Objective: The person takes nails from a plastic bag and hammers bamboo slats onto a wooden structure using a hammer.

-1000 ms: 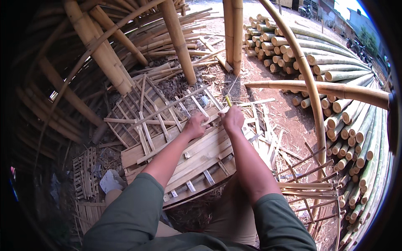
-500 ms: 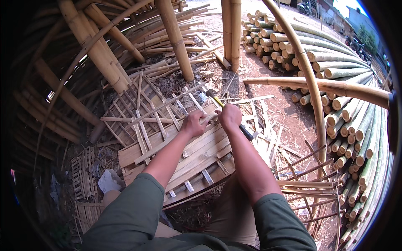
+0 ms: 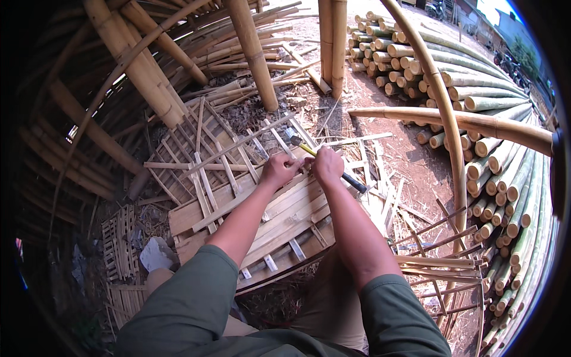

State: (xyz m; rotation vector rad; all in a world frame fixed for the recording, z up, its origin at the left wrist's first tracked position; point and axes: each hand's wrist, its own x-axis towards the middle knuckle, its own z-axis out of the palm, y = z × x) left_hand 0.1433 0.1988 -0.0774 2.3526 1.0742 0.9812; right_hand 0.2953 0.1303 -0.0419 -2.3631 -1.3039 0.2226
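My right hand (image 3: 328,165) is closed around a hammer (image 3: 354,183) with a dark head, a yellow shaft and a black grip. The head points away and to the left, and the grip sticks out to the right of the hand. My left hand (image 3: 278,170) is closed, its fingertips pinched close to the right hand's fingers; what they hold is too small to make out. Both hands are over the far part of a panel of pale bamboo slats (image 3: 285,217), with narrow cross strips (image 3: 297,250) showing at its near edge.
Thin bamboo strips (image 3: 202,184) lie crisscrossed on slatted pieces to the left. Bamboo posts (image 3: 253,56) rise beyond. A horizontal pole (image 3: 476,122) and curved pole (image 3: 443,107) stand right, before stacked bamboo poles (image 3: 410,59). A slatted rack (image 3: 119,244) lies lower left.
The hammer has turned slightly in my right hand, its head lower and its grip end higher. My left fingertips have come closer to the right hand. The panel stays in place.
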